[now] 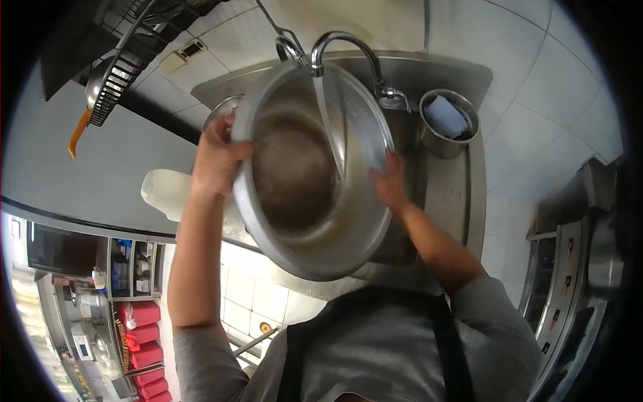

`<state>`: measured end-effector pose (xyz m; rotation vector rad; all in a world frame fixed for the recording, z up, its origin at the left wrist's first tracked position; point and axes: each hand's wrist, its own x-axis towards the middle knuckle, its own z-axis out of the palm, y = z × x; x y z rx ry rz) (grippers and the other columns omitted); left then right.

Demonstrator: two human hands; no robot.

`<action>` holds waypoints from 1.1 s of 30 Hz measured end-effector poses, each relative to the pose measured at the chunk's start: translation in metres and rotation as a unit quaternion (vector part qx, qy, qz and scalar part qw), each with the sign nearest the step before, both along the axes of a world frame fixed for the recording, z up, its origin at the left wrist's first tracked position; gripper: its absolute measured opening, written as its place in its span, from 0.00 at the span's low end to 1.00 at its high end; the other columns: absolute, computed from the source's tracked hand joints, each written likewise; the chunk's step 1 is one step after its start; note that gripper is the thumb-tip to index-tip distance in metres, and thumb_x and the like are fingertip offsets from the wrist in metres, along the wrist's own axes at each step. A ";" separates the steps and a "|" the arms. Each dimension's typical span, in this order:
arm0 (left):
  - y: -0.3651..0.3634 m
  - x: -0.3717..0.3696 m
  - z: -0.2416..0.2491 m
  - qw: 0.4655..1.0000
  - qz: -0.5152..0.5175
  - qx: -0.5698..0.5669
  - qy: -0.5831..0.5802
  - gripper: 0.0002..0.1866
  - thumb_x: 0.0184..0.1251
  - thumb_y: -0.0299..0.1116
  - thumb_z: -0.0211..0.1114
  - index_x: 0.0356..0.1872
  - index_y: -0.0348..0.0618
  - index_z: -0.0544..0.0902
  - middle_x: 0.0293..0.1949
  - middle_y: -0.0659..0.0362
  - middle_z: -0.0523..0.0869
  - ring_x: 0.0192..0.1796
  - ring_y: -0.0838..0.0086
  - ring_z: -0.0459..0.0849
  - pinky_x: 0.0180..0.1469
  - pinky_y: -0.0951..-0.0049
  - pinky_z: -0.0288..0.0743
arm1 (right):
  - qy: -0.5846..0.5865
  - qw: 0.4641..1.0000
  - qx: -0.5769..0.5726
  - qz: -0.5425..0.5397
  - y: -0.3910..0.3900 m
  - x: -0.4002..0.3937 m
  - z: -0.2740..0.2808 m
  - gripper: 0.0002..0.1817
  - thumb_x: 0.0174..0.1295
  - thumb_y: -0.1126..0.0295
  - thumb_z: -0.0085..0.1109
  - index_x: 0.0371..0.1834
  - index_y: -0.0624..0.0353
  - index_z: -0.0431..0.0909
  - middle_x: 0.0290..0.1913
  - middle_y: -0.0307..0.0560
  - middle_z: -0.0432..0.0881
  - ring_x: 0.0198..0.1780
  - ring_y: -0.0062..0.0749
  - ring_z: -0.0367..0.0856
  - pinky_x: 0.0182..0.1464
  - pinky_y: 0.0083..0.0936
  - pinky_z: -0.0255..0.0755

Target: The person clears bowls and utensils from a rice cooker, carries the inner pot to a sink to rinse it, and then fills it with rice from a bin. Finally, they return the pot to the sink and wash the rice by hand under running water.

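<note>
Water [324, 110] streams from a curved chrome faucet [348, 40] into a large round silver metal basin [367, 224], tilted over the rectangular stainless-steel sink [455, 201]. The left hand [220, 155] grips its left rim; the right hand [392, 182] clasps the opposite side. A cylindrical steel container [442, 143] holding a pale-blue pad [445, 116] stands at right.

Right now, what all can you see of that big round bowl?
The bowl is wide, deep and metallic-looking, with a pale silvery rim and a brownish, blurred inside. It is held over the sink, opening towards the camera. The left hand and right hand grip opposite sides; water runs into it from the tap. Its underside is hidden.
</note>
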<state>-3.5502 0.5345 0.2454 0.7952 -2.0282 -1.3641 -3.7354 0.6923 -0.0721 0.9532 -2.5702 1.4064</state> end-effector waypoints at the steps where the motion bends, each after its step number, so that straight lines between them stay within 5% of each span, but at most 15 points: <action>1: 0.001 -0.002 -0.008 0.999 0.003 0.030 0.013 0.24 0.37 0.17 0.63 0.43 0.30 0.74 0.34 0.53 0.80 0.35 0.70 0.79 0.41 0.72 0.74 | 0.022 0.995 -0.095 0.034 -0.010 -0.024 0.035 0.32 0.60 0.56 0.56 0.64 0.61 0.62 0.61 0.62 0.65 0.60 0.51 0.67 0.60 0.36 0.64; 3: 0.002 -0.003 -0.019 0.999 0.010 0.047 0.006 0.22 0.37 0.17 0.63 0.41 0.31 0.74 0.34 0.54 0.80 0.34 0.70 0.79 0.40 0.73 0.74 | -0.093 0.960 -0.243 0.108 -0.042 -0.056 0.103 0.24 0.64 0.62 0.52 0.60 0.62 0.67 0.58 0.59 0.69 0.59 0.47 0.70 0.56 0.32 0.67; 5: 0.000 -0.003 -0.030 1.000 0.017 0.023 -0.008 0.22 0.36 0.18 0.64 0.40 0.33 0.75 0.33 0.55 0.80 0.34 0.71 0.78 0.39 0.73 0.73 | -0.001 0.954 -0.284 0.093 -0.082 -0.089 0.142 0.19 0.66 0.64 0.50 0.55 0.64 0.73 0.53 0.50 0.77 0.54 0.36 0.75 0.59 0.27 0.64; 8: 0.003 -0.003 -0.046 0.998 0.016 0.058 -0.015 0.21 0.35 0.20 0.64 0.38 0.35 0.74 0.32 0.58 0.78 0.34 0.74 0.76 0.39 0.75 0.71 | -0.169 0.924 -0.267 0.216 -0.147 -0.128 0.176 0.17 0.65 0.66 0.52 0.51 0.65 0.75 0.48 0.47 0.81 0.49 0.33 0.77 0.54 0.28 0.68; 11: 0.007 -0.008 -0.070 0.998 0.020 0.058 0.002 0.21 0.36 0.19 0.64 0.40 0.35 0.74 0.35 0.57 0.79 0.37 0.73 0.77 0.43 0.75 0.70 | -0.382 0.757 -0.330 0.414 -0.172 -0.129 0.217 0.15 0.63 0.68 0.55 0.48 0.67 0.77 0.43 0.46 0.82 0.44 0.29 0.79 0.48 0.25 0.73; 14: 0.013 -0.011 -0.075 0.999 0.016 0.033 -0.004 0.23 0.40 0.18 0.64 0.44 0.34 0.73 0.38 0.57 0.79 0.41 0.73 0.77 0.47 0.75 0.70 | -0.368 0.718 -0.291 0.515 -0.182 -0.102 0.248 0.13 0.61 0.69 0.58 0.45 0.68 0.79 0.40 0.47 0.83 0.39 0.27 0.80 0.44 0.22 0.75; 15: 0.018 -0.012 -0.074 0.999 0.016 0.033 -0.002 0.24 0.41 0.19 0.65 0.45 0.34 0.72 0.38 0.57 0.78 0.41 0.74 0.77 0.48 0.75 0.70 | -0.359 0.789 -0.221 0.447 -0.187 -0.085 0.264 0.12 0.60 0.71 0.59 0.43 0.67 0.79 0.40 0.47 0.82 0.38 0.25 0.80 0.44 0.20 0.75; 18: 0.025 -0.011 -0.070 0.999 0.003 0.050 0.010 0.24 0.44 0.20 0.65 0.46 0.35 0.71 0.39 0.58 0.77 0.42 0.76 0.75 0.48 0.76 0.69 | -0.240 0.798 -0.259 0.488 -0.208 -0.079 0.253 0.09 0.60 0.73 0.57 0.39 0.68 0.79 0.36 0.47 0.83 0.37 0.28 0.82 0.40 0.21 0.76; 19: 0.024 -0.010 -0.072 0.998 -0.001 0.054 0.023 0.23 0.44 0.20 0.65 0.46 0.35 0.71 0.39 0.58 0.77 0.42 0.76 0.75 0.48 0.76 0.69 | -0.128 0.884 -0.207 0.399 -0.210 -0.082 0.251 0.09 0.61 0.74 0.57 0.40 0.69 0.79 0.36 0.48 0.83 0.38 0.28 0.82 0.39 0.20 0.76; 22: 0.021 -0.005 -0.080 0.999 -0.002 0.042 0.020 0.21 0.48 0.21 0.65 0.45 0.36 0.70 0.39 0.58 0.76 0.41 0.77 0.75 0.47 0.77 0.68 | -0.201 0.806 -0.439 0.344 -0.187 -0.075 0.241 0.10 0.61 0.74 0.56 0.43 0.65 0.79 0.39 0.45 0.82 0.39 0.26 0.80 0.43 0.21 0.73; 26: 0.021 0.000 -0.072 0.997 -0.034 0.054 0.037 0.15 0.56 0.29 0.66 0.41 0.39 0.72 0.36 0.61 0.77 0.38 0.80 0.74 0.45 0.78 0.68 | -0.236 0.801 -0.390 0.390 -0.179 -0.066 0.238 0.11 0.61 0.70 0.59 0.41 0.68 0.79 0.36 0.44 0.83 0.34 0.24 0.80 0.42 0.20 0.76; 30: -0.029 -0.016 -0.068 0.987 0.041 -0.144 -0.062 0.17 0.61 0.42 0.66 0.37 0.39 0.73 0.30 0.64 0.75 0.35 0.82 0.71 0.39 0.80 0.69 | -0.152 0.828 -0.274 0.465 -0.194 -0.068 0.254 0.11 0.59 0.70 0.62 0.41 0.67 0.80 0.35 0.42 0.82 0.35 0.20 0.78 0.39 0.18 0.73; 31: -0.056 -0.036 -0.079 0.951 0.072 -0.300 0.015 0.20 0.61 0.43 0.66 0.43 0.38 0.72 0.37 0.57 0.77 0.39 0.77 0.74 0.42 0.75 0.70 | -0.158 0.806 -0.294 0.489 -0.202 -0.075 0.245 0.11 0.60 0.71 0.59 0.41 0.67 0.79 0.35 0.43 0.82 0.34 0.22 0.78 0.38 0.19 0.74; 32: -0.054 -0.054 -0.051 0.925 0.117 -0.360 -0.016 0.28 0.54 0.42 0.68 0.50 0.36 0.69 0.51 0.42 0.74 0.53 0.51 0.74 0.53 0.62 0.69 | -0.242 0.796 -0.323 0.451 -0.196 -0.076 0.230 0.11 0.61 0.70 0.58 0.41 0.67 0.78 0.35 0.44 0.82 0.34 0.22 0.78 0.38 0.20 0.74; 33: -0.059 -0.074 -0.038 0.909 0.116 -0.399 0.033 0.28 0.54 0.43 0.67 0.53 0.41 0.69 0.56 0.44 0.72 0.59 0.49 0.69 0.57 0.57 0.67 | -0.321 0.780 -0.349 0.408 -0.187 -0.077 0.215 0.10 0.62 0.70 0.57 0.41 0.67 0.77 0.35 0.44 0.82 0.34 0.23 0.78 0.38 0.20 0.74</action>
